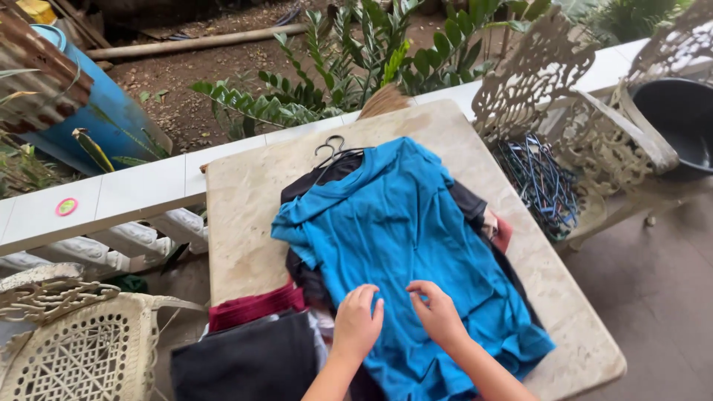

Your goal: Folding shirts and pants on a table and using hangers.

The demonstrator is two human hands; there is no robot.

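Observation:
A bright blue T-shirt (394,230) lies spread on top of a pile of dark clothes on a beige stone table (245,200). My left hand (356,323) rests palm down on the shirt's lower part, fingers together. Just to its right, my right hand (437,312) touches the same fabric with fingers bent, seeming to pinch it lightly. Black hanger hooks (332,151) stick out from under the shirt's collar end at the far side. A maroon cloth (252,306) and a black garment (249,360) lie at the near left.
An ornate white metal chair (564,96) at the right holds a heap of blue wire hangers (542,182). Another white chair (67,341) is at the near left. A white tiled ledge (134,193), plants, a blue barrel (96,111) and a black bucket (679,122) lie beyond.

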